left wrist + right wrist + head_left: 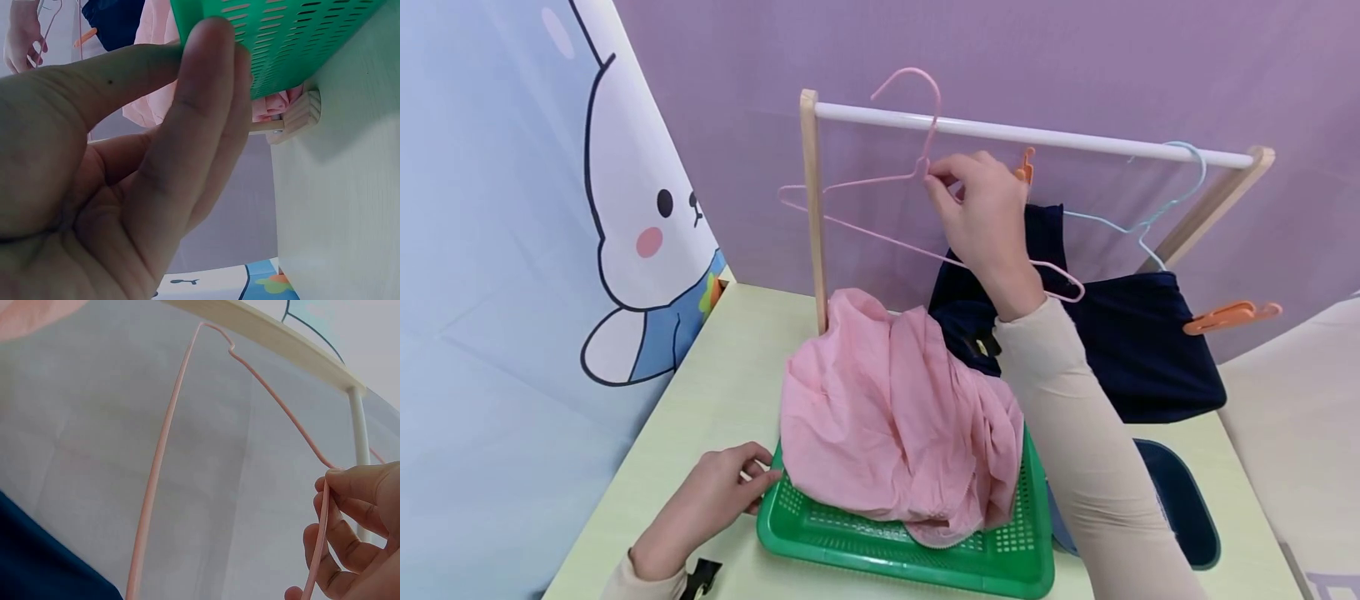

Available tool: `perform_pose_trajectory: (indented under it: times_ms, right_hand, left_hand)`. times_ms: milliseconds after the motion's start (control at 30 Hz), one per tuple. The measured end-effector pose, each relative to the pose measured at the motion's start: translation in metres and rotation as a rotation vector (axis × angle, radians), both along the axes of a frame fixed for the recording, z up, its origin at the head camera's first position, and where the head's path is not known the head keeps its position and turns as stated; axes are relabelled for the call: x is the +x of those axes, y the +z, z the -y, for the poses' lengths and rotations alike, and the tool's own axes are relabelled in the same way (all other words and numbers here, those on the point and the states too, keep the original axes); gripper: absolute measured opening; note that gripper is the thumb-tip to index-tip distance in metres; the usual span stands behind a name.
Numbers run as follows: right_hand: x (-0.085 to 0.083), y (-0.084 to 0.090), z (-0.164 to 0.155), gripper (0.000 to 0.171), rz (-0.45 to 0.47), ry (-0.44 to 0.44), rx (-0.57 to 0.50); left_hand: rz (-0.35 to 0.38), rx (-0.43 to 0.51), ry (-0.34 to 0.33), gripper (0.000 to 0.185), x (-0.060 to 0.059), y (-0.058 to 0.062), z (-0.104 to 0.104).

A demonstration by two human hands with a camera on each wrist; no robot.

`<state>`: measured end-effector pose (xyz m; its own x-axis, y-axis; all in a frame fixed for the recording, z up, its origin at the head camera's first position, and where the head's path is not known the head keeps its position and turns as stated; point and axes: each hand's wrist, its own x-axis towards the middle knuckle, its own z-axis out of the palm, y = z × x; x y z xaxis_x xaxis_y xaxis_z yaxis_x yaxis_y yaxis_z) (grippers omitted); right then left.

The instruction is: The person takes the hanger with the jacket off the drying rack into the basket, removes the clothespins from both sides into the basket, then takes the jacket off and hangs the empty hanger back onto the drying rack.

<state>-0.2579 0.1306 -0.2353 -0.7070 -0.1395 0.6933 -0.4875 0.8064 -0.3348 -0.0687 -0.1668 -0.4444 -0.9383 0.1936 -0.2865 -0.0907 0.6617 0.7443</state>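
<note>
My right hand (985,217) is raised in front of the rack's white rod and pinches a pink hanger (887,239) at the neck below its hook. In the right wrist view, thumb and fingertips close on the wire (161,456) where the shoulders meet. Low on the left, my left hand (718,492) grips the left rim of a green basket (910,562), the thumb over the edge and the fingers against its outer side in the left wrist view. A pink zippered garment (880,408) lies bunched in the basket.
Behind the basket stands a rack with wooden posts (815,208) and a white rod (1037,132). Dark blue clothing (1150,350) hangs from a light blue hanger (1180,196) with orange clips (1225,317). A dark blue bin (1187,500) sits to the right.
</note>
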Motion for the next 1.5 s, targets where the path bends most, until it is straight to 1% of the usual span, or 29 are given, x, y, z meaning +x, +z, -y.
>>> perform_pose_trajectory:
  times_ms: [200, 333, 500, 700, 900, 1000, 1067, 1200, 1300, 1400, 1500]
  right_hand:
    - [-0.002, -0.007, 0.012, 0.018, 0.087, -0.033, 0.008]
    - [-0.003, -0.014, 0.015, 0.017, 0.11, -0.03, 0.006]
    - [-0.004, -0.019, 0.015, 0.017, 0.133, -0.024, 0.011]
    - [-0.001, -0.021, 0.015, 0.016, 0.151, -0.012, 0.029]
    - [0.004, -0.016, 0.015, 0.018, 0.235, 0.007, 0.077]
    - [0.011, -0.013, 0.012, 0.019, 0.255, 0.036, 0.098]
    - [0.018, -0.012, 0.009, 0.018, 0.24, 0.062, 0.096]
    - [0.037, -0.01, -0.004, 0.015, 0.14, 0.124, 0.066]
    - [0.054, -0.011, -0.017, 0.011, 0.075, 0.153, 0.052]
    - [0.069, -0.016, -0.032, 0.009, 0.069, 0.144, 0.034]
    - [0.076, -0.03, -0.051, 0.008, 0.102, 0.101, 0.007]
  left_hand:
    - [-0.015, -0.003, -0.02, 0.015, 0.001, 0.0, -0.001]
    - [-0.025, -0.008, -0.025, 0.015, 0.001, 0.0, -0.002]
    - [-0.015, -0.021, -0.008, 0.014, 0.0, 0.0, -0.004]
    - [0.003, -0.032, 0.014, 0.014, 0.0, 0.001, -0.006]
    - [0.011, -0.033, 0.019, 0.015, 0.0, 0.001, -0.006]
    - [0.021, -0.036, 0.023, 0.016, 0.0, 0.001, -0.005]
    - [0.026, -0.037, 0.024, 0.016, 0.0, 0.001, -0.004]
    - [0.028, -0.039, 0.024, 0.016, 0.0, 0.001, -0.003]
    - [0.021, -0.037, 0.02, 0.016, 0.0, 0.001, -0.003]
    - [0.017, -0.031, 0.018, 0.017, 0.0, 0.0, -0.003]
    - [0.014, -0.032, 0.016, 0.017, 0.0, 0.0, -0.003]
